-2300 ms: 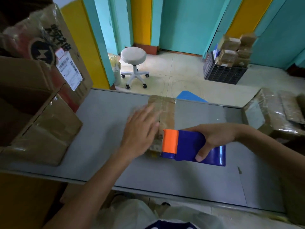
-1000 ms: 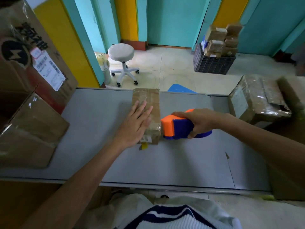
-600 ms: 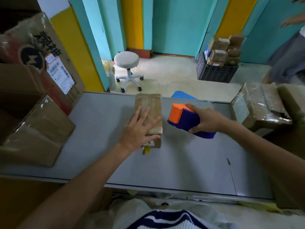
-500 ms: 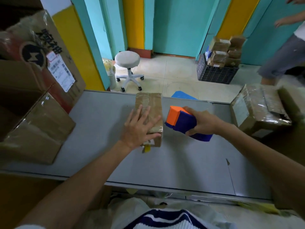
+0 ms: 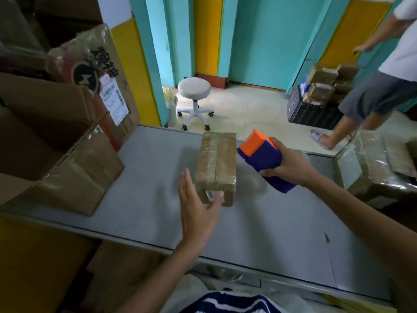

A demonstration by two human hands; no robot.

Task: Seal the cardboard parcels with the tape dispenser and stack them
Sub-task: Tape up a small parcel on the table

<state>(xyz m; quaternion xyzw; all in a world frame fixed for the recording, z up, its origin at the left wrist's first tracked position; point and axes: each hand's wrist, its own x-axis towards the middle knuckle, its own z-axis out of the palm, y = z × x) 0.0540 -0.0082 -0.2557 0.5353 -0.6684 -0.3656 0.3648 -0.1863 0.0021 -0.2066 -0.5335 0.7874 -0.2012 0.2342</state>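
Head view is showing the parcel lying mid-frame on the grey counter, tape running along its top. My left hand is hovering at its near-left corner, fingers straight and loose, holding nothing. My right hand is gripping the tape dispenser just right of the parcel, apart from it. I am judging the sealing done; next I am needing both sides gripped for stacking.

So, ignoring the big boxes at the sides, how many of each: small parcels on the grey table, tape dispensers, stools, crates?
Small parcel: 1
Tape dispenser: 1
Stool: 1
Black crate: 1
Total: 4
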